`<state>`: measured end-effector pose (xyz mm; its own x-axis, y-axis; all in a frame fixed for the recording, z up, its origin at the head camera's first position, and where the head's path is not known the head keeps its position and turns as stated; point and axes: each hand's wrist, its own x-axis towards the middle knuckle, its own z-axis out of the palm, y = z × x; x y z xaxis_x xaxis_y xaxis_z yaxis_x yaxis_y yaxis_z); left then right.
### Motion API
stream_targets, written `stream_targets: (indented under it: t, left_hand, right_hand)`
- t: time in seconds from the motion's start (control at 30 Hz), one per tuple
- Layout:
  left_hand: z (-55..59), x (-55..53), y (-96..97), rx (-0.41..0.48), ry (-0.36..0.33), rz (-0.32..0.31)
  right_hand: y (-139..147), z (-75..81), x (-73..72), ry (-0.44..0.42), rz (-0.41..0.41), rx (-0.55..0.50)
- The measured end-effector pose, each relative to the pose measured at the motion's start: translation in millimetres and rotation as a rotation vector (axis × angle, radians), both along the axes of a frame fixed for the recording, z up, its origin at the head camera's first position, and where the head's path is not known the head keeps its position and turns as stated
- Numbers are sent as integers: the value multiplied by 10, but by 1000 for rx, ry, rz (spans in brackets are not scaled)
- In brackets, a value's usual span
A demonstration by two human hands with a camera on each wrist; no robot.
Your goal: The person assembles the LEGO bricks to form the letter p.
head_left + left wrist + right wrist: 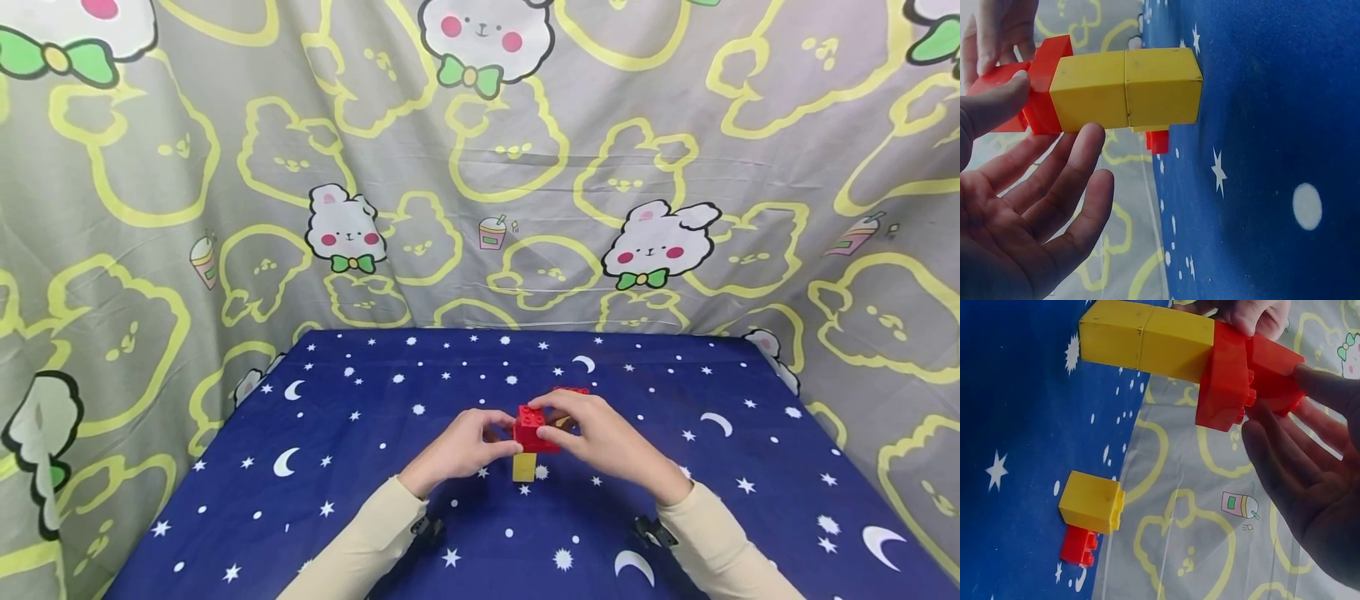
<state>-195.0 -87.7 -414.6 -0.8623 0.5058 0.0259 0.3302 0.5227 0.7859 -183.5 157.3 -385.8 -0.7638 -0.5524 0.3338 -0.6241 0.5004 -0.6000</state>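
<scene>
A stack of toy building blocks stands upright between the two hands. Two yellow blocks (1129,87) form its lower part, a wider red block (1225,381) lies across them, and another red block (530,419) tops it. The left hand (465,446) holds the red part from the left, its thumb near the joint between the red blocks; its other fingers are spread beside the stack. From the right, the right hand (596,429) pinches the top red block. Some of its fingertips are hidden behind the blocks in the head view.
Behind the stack, a separate yellow block (1090,500) and a small red block (1079,545) rest on the dark blue star-and-moon tablecloth (420,367). A grey patterned curtain (420,183) hangs around the table's far edge and sides.
</scene>
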Motion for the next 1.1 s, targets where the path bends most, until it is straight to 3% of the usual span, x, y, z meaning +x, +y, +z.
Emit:
stream_targets:
  t: [0.67, 1.1]
  left_hand:
    - [-13, -16, -2, 6, -5, 1]
    - [-7, -13, -6, 2, -2, 1]
  right_hand:
    - [-55, -21, 17, 51, -28, 18]
    - [-82, -47, 25, 181, -4, 29]
